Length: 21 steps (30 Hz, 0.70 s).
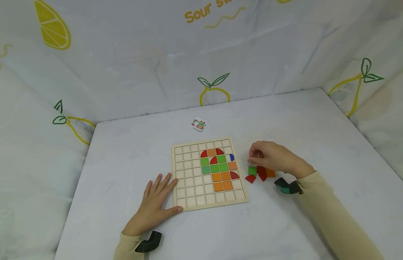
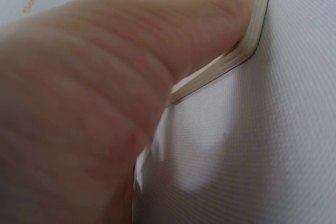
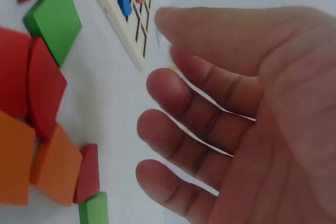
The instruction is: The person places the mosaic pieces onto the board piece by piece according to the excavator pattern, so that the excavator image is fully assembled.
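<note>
board [image 1: 209, 174] blocks centre | loose pieces [image 1: 260, 172] crowd its right | card [image 1: 199, 124] behind | elsewhere table [image 1: 318, 126] open

The grid board [image 1: 209, 173] is pale, unvarnished-looking wood with a matt face and smooth light edges. The loose pieces [image 1: 260, 172] beside it look like painted wood, evenly coloured with a soft sheen. The table cover [image 1: 318, 137] is white woven cloth, finely textured and matt.

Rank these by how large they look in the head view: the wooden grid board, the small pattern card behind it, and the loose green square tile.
1. Wooden grid board, clearly largest.
2. Small pattern card.
3. Loose green square tile, slightly smaller than the card; the card lies farther from the camera, so this gap is uncertain.
</note>
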### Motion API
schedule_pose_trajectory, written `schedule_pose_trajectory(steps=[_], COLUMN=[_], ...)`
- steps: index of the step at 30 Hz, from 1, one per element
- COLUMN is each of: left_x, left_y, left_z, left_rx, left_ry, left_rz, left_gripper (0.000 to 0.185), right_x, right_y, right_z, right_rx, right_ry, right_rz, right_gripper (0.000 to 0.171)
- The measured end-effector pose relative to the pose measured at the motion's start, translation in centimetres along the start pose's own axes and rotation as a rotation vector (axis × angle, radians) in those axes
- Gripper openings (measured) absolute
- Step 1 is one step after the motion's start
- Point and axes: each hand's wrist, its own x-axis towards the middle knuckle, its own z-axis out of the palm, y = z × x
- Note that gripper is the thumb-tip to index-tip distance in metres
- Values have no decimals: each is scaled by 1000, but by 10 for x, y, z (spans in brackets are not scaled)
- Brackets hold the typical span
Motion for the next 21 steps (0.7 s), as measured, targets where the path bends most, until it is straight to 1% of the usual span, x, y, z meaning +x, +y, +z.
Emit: schedule_pose_trajectory(steps=[3,6,14,18,21], left_x=[0,0,0,0,0], left_y=[0,0,0,0,0], left_z=[0,0,0,0,0], left_rx=[1,1,-3,-3,-2], left_ry=[2,3,-1,-8,-11], left_rz=[2,3,-1,-8,-11], left_gripper=[91,91,92,92,92], right_x=[-1,-1,-1,-2,-2], right_y=[5,9,13,16,18], right_z=[-3,-5,-6,-6,-7], right_rx=[-38,-99,-209,-234,-233], right_ry=[16,31,19,3,-16], right_rz=[20,36,103,122,130], right_gripper=[11,14,23,24,22])
